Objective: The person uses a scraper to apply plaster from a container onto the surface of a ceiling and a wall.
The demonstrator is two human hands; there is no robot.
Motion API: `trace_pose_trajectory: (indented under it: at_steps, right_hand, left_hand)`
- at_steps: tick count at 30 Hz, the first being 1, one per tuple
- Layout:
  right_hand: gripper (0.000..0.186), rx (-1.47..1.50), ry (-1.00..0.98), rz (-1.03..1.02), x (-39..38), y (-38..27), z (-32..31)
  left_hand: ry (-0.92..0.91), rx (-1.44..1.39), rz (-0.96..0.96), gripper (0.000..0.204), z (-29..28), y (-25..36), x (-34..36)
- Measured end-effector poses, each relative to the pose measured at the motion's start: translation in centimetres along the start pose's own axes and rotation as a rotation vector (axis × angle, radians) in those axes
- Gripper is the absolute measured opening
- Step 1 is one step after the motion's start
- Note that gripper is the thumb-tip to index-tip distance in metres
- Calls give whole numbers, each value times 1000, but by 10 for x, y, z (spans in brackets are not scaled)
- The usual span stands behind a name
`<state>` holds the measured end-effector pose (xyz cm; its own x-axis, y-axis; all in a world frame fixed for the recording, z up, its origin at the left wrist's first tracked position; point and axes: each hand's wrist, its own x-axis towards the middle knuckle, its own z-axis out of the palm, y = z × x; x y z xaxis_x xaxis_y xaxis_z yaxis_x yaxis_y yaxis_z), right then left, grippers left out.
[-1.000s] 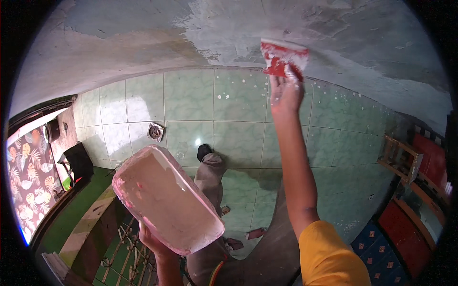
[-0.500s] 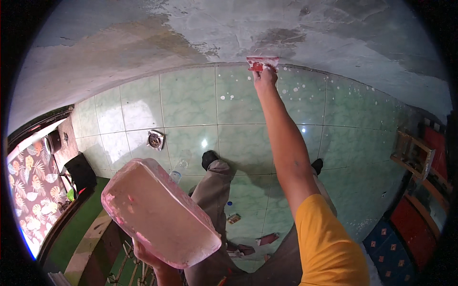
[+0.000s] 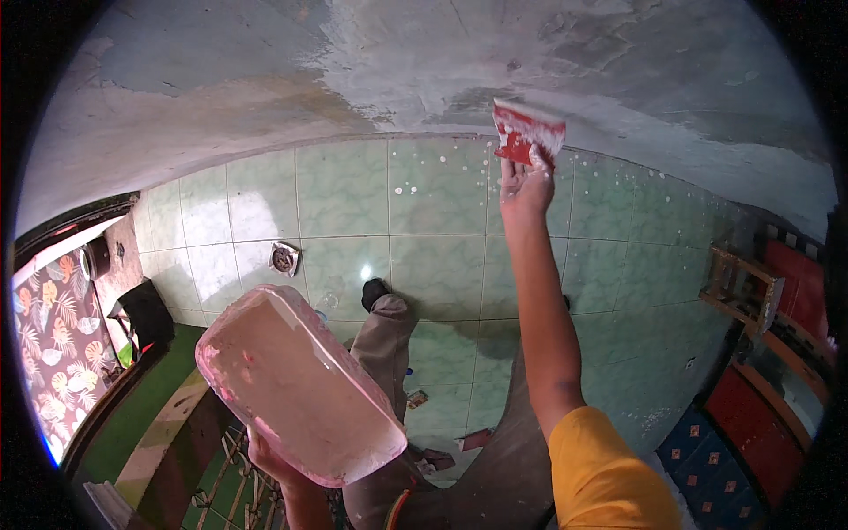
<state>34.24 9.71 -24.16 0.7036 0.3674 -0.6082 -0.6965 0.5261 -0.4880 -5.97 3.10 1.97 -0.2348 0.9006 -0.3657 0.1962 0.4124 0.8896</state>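
Note:
My left hand [image 3: 267, 452] grips a pink, putty-smeared rectangular tub [image 3: 300, 384] from its lower left side, with pale material spread inside; some fingers are hidden behind it. My right hand [image 3: 527, 185] is stretched out, closed on a wide red scraper [image 3: 530, 132] coated with white putty. The scraper's blade is at the patchy grey plastered wall [image 3: 397, 62]; I cannot tell whether it touches. Fresh darker and lighter smears show on the wall around it.
Green tiles [image 3: 442, 265] with white spots lie below; my legs stand on them. A square ashtray [image 3: 284, 258] and small scraps [image 3: 415, 399] are on the tiles. A railing [image 3: 225, 477] and floral cloth [image 3: 66, 344] are left; a wooden frame [image 3: 740, 287] and red panels [image 3: 742, 406] right.
My right hand first moved to the wall's lower edge with the scraper flattened, then came back rightward, showing more of the scraper's face. The tub in my left hand dipped, then rose slightly.

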Motion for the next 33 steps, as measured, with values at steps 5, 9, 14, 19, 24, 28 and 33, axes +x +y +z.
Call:
trace_pose_trajectory:
  at_steps: [5, 9, 14, 19, 24, 28, 33]
  right_hand:
    - [25, -177, 321, -10, 95, 31, -86]
    - [24, -319, 139, -36, 116, 15, -52]
    - [18, -239, 4, -53, 33, -32, 66]
    - [26, -221, -140, -48, -53, -94, 82]
    - [30, -251, 95, 31, -3, -46, 12]
    - [29, -326, 266, 37, 89, 4, -48]
    - [30, -152, 188, 41, 114, 9, -30]
  left_hand:
    - [13, 73, -13, 39, 24, -16, -6]
    - [67, -112, -131, 44, 18, -26, -9]
    - [68, -226, -215, 49, 18, -14, -27]
    - [3, -191, -208, 51, 17, -3, -41]
    - [112, -329, -225, 42, 29, 4, -47]
    - [136, 4, -42, 33, 43, -12, -51]
    - [142, -118, -137, 38, 39, -18, -48]
